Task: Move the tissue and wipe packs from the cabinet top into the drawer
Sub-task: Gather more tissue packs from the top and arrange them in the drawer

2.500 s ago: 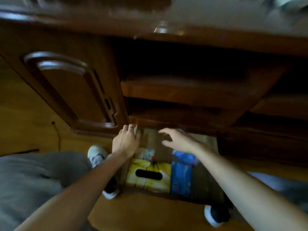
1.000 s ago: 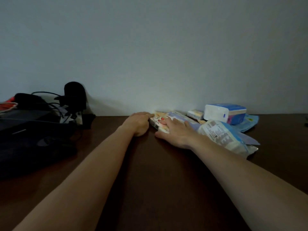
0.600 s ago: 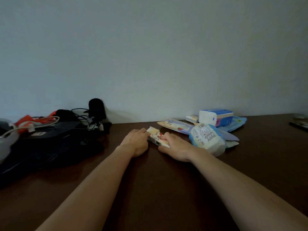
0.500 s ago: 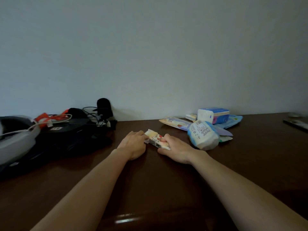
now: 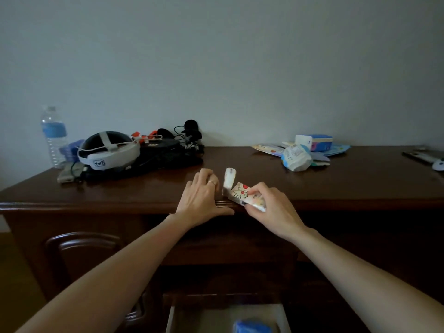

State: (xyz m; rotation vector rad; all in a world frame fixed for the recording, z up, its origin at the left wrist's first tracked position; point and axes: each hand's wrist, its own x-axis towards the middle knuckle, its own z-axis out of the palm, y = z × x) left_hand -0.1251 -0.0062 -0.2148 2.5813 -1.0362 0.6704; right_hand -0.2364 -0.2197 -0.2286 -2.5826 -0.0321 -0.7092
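My right hand point(image 5: 274, 210) is shut on a small tissue pack with a red cartoon print point(image 5: 241, 193), held over the front edge of the dark wooden cabinet top point(image 5: 336, 186). A small white pack point(image 5: 229, 179) stands on end between that pack and the fingertips of my left hand point(image 5: 200, 199), whose thumb lies along the edge; whether it grips the white pack is unclear. More packs lie at the back right: a crumpled white-and-blue pack point(image 5: 296, 160), a blue-and-white block point(image 5: 314, 141) and flat packs point(image 5: 268, 149). Below, the open drawer point(image 5: 171, 318) holds a blue pack point(image 5: 252, 327).
On the left of the cabinet top are a white headset point(image 5: 108, 150), a water bottle point(image 5: 54, 135) and black gear with cables point(image 5: 168, 150). A dark flat device point(image 5: 421, 156) lies at the far right. A cabinet door point(image 5: 79, 255) is at lower left.
Both hands have drawn the printed pack from the pile at the back to the cabinet's front edge. The view has pulled back and tilted down, showing the open drawer.
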